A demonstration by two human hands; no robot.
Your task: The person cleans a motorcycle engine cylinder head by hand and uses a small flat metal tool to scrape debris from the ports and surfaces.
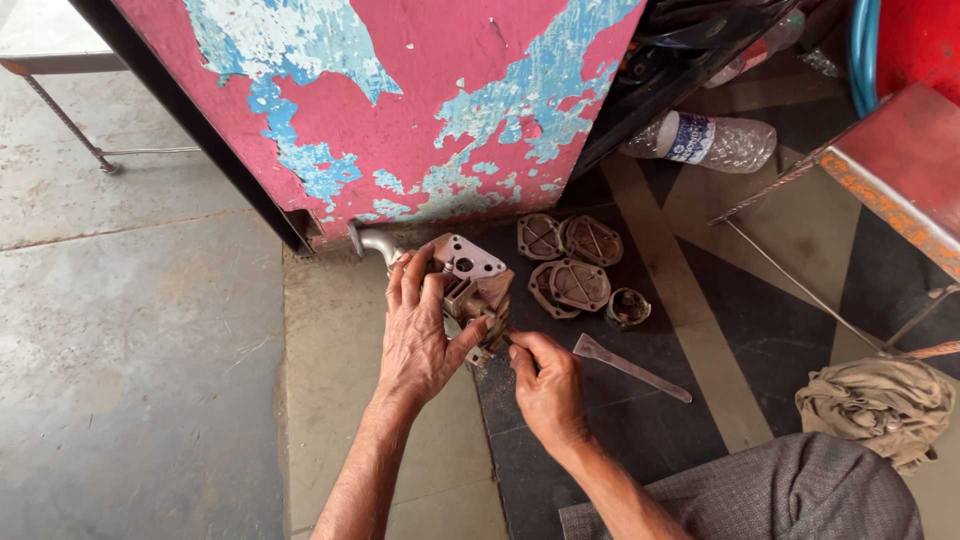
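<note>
**Cast metal part held on the floor, both hands on it**

Metal part [470, 285] sits on the floor, just in front of the peeling pink-and-blue cabinet [400, 110]. Looks like a cast housing with a flat flange on top and a bent pipe [375, 243] coming off its left side.

Left hand [420, 335]: grip wrapped over the left face of the part, fingers up on top, thumb under the near edge. Right hand [545, 385]: grip pinched shut at the lower near corner of the part; can't tell if it holds something small there, too hidden.

Handling judgement: heavy for its size, rigid, not fragile. Surfaces look grimy, likely oily, so slippery. Edges and flange corners probably sharp. Best hold is around the body, not the pipe.

Nearby: 4 round ribbed covers [568, 265] just right of the part, a small ring [627, 307], a flat scraper [630, 367] on the floor, a rag [880, 405] well apart.
</note>
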